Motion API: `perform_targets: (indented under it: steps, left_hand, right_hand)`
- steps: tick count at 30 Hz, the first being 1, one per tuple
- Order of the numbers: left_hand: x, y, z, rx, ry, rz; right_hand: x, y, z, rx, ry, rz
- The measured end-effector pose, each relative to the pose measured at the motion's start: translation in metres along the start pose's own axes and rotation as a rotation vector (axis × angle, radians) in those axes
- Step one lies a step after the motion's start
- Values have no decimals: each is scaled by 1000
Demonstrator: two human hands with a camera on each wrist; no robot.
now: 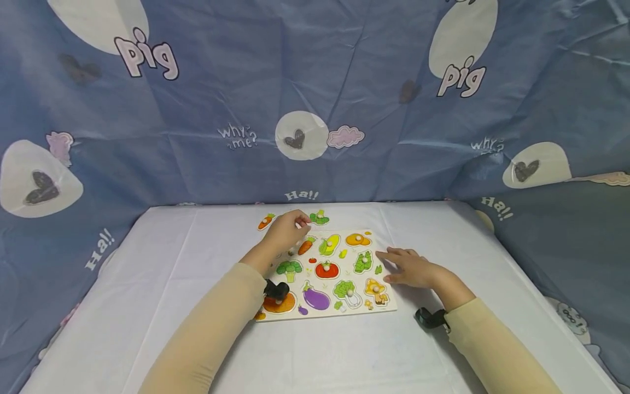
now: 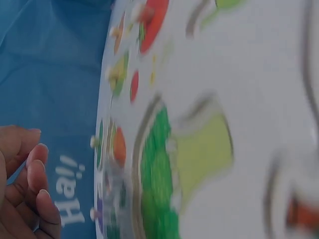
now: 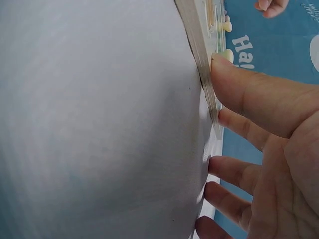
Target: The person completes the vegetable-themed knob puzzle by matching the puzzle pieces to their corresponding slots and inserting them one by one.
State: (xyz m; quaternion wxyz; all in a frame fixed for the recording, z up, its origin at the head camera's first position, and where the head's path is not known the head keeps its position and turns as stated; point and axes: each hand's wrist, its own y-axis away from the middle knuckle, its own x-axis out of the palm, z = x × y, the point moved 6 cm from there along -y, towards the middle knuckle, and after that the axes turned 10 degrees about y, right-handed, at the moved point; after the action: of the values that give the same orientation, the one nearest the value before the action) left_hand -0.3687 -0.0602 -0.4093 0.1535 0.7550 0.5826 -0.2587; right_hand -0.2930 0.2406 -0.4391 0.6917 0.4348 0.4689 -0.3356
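Observation:
My left hand (image 1: 287, 230) hovers over the far left part of a white vegetable puzzle board (image 1: 339, 320). Its fingers are loosely bent, and nothing shows between them in the left wrist view. Beyond the board lie a carrot piece (image 1: 266, 221) and a broccoli piece (image 1: 319, 218); a purple knobbed piece (image 2: 99, 214) shows in the left wrist view. My right hand (image 1: 410, 268) is spread at the board's right edge, thumb on the edge and other fingertips down by the table cloth. The printed broccoli (image 1: 289, 269) and eggplant (image 1: 316, 298) places show no knob.
Knobbed tomato (image 1: 327, 269), corn (image 1: 330, 244), cabbage (image 1: 348, 294), mushroom (image 1: 376, 291) and pumpkin (image 1: 279, 302) pieces sit in the board. A white cloth (image 1: 197, 246) covers the table. A blue printed curtain (image 1: 236, 169) stands behind and at both sides.

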Motion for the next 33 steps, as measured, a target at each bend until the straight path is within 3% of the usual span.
perform_targets:
  steps: [6, 14, 25, 33]
  left_hand:
    - [-25, 4, 17, 5, 2, -39]
    - [-51, 5, 33, -46, -25, -75]
    - [-63, -3, 58, -76, -26, -143]
    - [-66, -9, 81, -148, 46, -221]
  right_hand:
    - [-1, 1, 1, -14, 1, -3]
    - [-1, 1, 2, -3, 6, 4]
    - [0, 1, 2, 3, 2, 7]
    - [2, -1, 0, 3, -5, 9]
